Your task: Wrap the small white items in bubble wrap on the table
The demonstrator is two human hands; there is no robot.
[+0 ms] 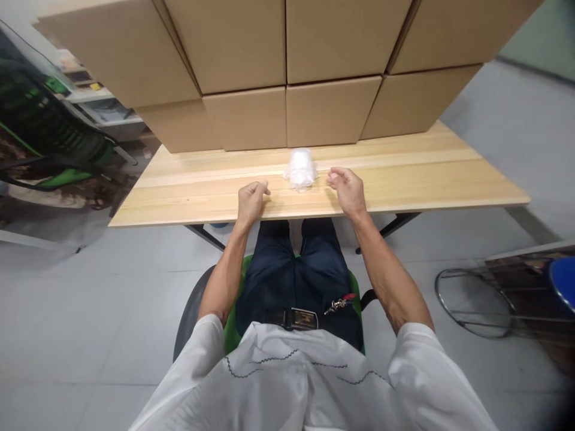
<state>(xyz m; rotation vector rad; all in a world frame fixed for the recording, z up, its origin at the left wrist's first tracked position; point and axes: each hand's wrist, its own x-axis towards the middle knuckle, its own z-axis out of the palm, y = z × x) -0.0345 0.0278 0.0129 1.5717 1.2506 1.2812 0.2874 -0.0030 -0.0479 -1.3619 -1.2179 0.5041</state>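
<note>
A white, translucent bundle that looks like wrapped plastic [300, 169] lies on the wooden table [404, 176], between my two hands. To its left, my left hand [251, 202] is closed in a loose fist at the table's front edge, thumb towards the bundle, and nothing shows in it. On the other side, my right hand [348, 190] hovers near the bundle without touching it. Its fingers are loosely bent and a little apart, with nothing seen between them. What is inside the bundle cannot be made out.
Cardboard boxes [245, 120] are stacked in two rows along the table's back. A black and green chair [49, 131] stands at the left, beside a shelf with assorted items. On the right floor is a stool with a metal ring base [474, 302] and blue seat [563, 281].
</note>
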